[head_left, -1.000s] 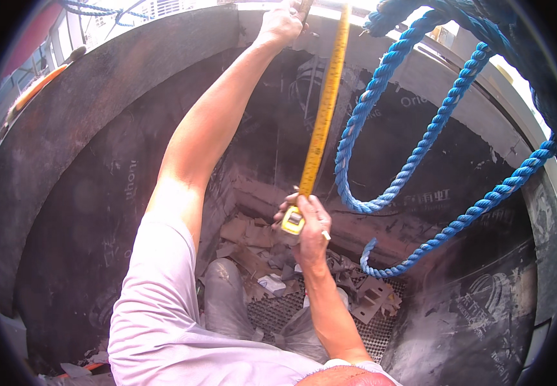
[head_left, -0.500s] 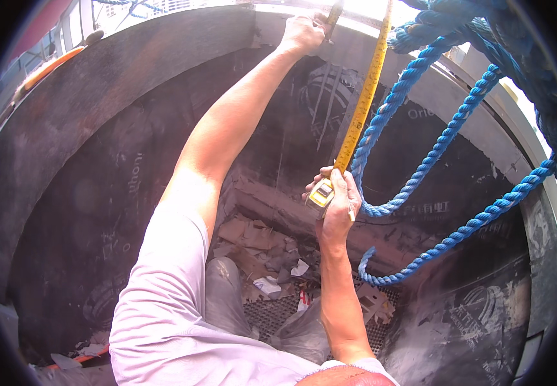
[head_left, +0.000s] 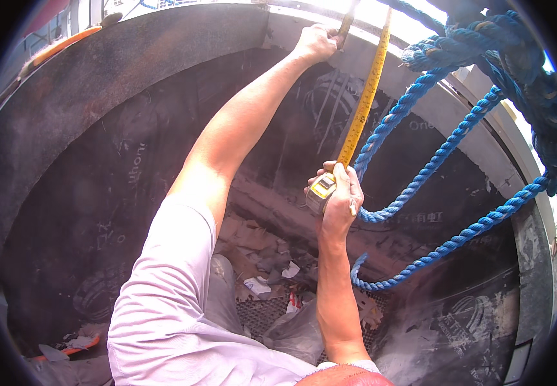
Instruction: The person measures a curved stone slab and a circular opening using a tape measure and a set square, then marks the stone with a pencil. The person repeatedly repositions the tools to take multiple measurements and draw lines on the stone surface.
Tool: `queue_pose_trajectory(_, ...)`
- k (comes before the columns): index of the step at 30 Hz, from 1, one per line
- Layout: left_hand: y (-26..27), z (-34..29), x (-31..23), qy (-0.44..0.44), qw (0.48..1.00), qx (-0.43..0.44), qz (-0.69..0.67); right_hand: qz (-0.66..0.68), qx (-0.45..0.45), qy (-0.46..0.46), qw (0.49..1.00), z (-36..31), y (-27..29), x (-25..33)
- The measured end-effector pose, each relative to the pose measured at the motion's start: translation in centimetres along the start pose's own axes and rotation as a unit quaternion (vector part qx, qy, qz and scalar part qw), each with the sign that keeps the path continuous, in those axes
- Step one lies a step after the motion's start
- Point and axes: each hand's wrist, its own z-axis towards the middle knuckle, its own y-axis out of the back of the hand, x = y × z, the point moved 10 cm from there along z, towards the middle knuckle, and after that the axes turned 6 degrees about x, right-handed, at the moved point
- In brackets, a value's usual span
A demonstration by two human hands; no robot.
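My right hand (head_left: 341, 204) is closed round a tape measure (head_left: 323, 186) with a yellow front. From its case the yellow blade (head_left: 365, 100) runs up and slightly right to the bright upper rim. A small pale stick-like thing (head_left: 353, 209) shows beside the right fingers; its kind is unclear. At the far rim, my stretched-out left hand (head_left: 317, 44) grips a thin brownish rod-like piece (head_left: 347, 24), left of the blade and apart from it. Glare washes out the blade's far end and the rod's upper end.
Thick blue ropes (head_left: 445, 154) hang in loops at the right, close to the blade, from a large knot (head_left: 516, 58). A dark curved wall (head_left: 85, 161) encloses me. Cardboard scraps (head_left: 252, 238) and debris lie on a mesh floor (head_left: 259, 315) around my knees.
The view has shifted slightly. My left hand and the rod appear a little lower and further right. Both hands keep their grips, and the blade stays drawn out.
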Motion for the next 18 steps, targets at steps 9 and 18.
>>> queue_pose_trajectory(9,-0.67,0.95,0.69,-0.029,0.999,-0.021,-0.004,-0.015,-0.007,0.004,1.000,0.69,0.30,-0.04)
queue_pose_trajectory(18,-0.44,0.98,0.77,-0.009,1.000,0.003,-0.021,-0.027,-0.011,0.009,1.000,0.58,0.58,-0.13)
